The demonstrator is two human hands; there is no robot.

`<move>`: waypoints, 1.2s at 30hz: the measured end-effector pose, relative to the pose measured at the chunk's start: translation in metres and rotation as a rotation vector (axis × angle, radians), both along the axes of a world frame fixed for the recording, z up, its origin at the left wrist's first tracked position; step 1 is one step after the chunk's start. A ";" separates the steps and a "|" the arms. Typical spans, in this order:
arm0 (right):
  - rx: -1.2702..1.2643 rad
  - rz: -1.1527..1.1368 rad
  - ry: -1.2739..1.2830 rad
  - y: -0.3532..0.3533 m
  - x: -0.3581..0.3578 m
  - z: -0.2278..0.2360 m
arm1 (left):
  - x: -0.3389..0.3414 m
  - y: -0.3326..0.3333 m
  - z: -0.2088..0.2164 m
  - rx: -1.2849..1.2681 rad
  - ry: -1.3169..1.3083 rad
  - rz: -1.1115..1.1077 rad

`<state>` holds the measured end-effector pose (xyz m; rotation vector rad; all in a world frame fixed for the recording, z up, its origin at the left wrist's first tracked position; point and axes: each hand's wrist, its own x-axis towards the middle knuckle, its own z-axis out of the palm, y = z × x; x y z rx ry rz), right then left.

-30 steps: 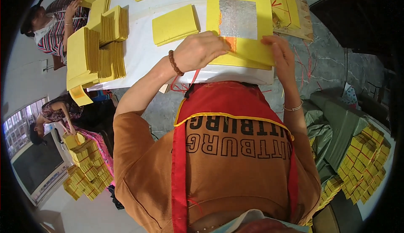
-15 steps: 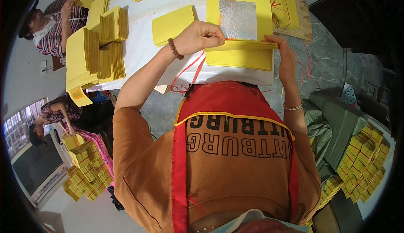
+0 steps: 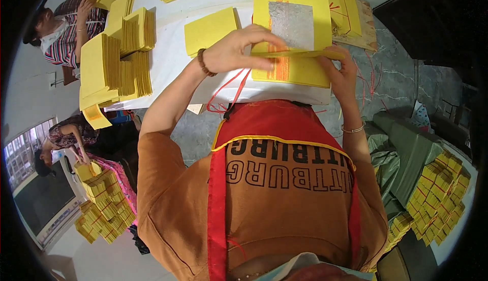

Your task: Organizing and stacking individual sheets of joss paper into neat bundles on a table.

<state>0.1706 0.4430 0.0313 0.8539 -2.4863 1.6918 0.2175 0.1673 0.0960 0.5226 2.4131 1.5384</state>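
Yellow sheet (image 3: 305, 54) raised edge-on between two hands

The right hand's (image 3: 345, 72) fingers pinch its right end; the left hand's (image 3: 229, 50) are spread about its left end — blurred, contact unclear. It stands just nearer the wearer than the silver square (image 3: 292, 24). The step looks like lifting or folding; next calls for an even left grip. Left of the square, a low yellow pile (image 3: 211, 29) lies on the white surface (image 3: 168, 77) — taller stacks (image 3: 95, 70) farther left.

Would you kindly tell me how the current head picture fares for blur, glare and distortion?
Head view: the left hand is motion-blurred toward its tips; head view: the silvery square has a mottled shine; head view: the window looks bright and slanted near the dark rim.
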 end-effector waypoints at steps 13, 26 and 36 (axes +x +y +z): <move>0.247 0.158 0.495 0.007 0.001 0.035 | 0.033 0.003 -0.014 -0.613 0.823 0.017; -0.178 -0.125 -0.399 -0.031 -0.007 0.037 | 0.008 0.007 -0.049 0.190 -0.161 0.556; 0.112 -0.229 -0.160 -0.038 -0.017 0.033 | 0.006 0.014 -0.029 0.294 -0.278 0.615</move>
